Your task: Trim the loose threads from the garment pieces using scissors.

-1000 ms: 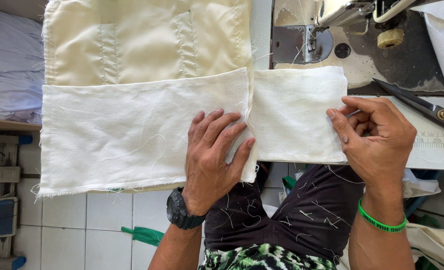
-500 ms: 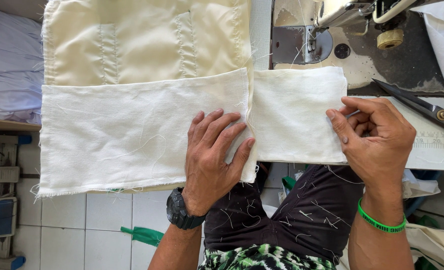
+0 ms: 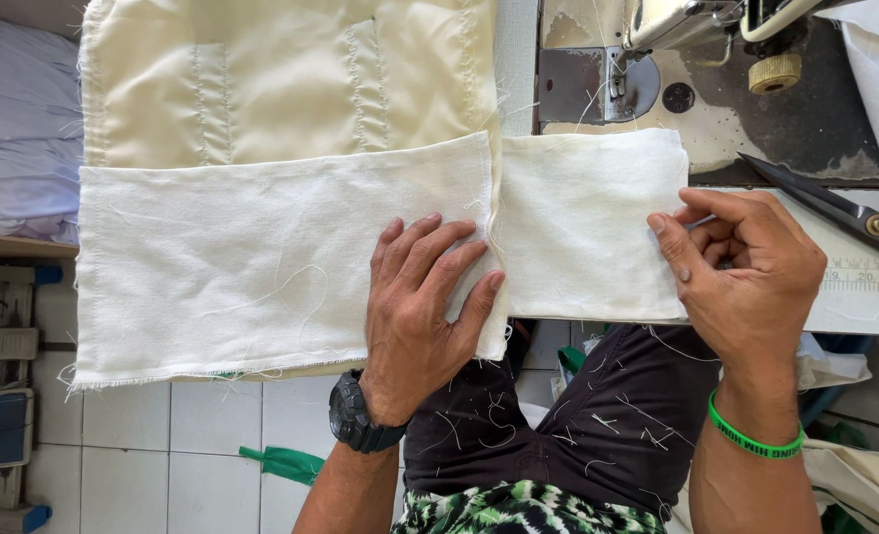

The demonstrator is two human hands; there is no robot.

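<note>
Two hands work: left hand lies open, fingers spread, flat on the wide white cotton panel; right hand pinches the smaller white cloth piece's edge.

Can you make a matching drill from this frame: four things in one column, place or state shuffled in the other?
Things:
1. left hand
2. right hand
3. black-handled metal scissors
4. green rubber wristband

Places or states:
A. lying on the table at the far right
B. pinching the right edge of the white woven cloth panel
C. around the right wrist
D. flat, palm down, by the cloth's seam

Pairs: 1-D, 2-B, 3-A, 4-C
</note>
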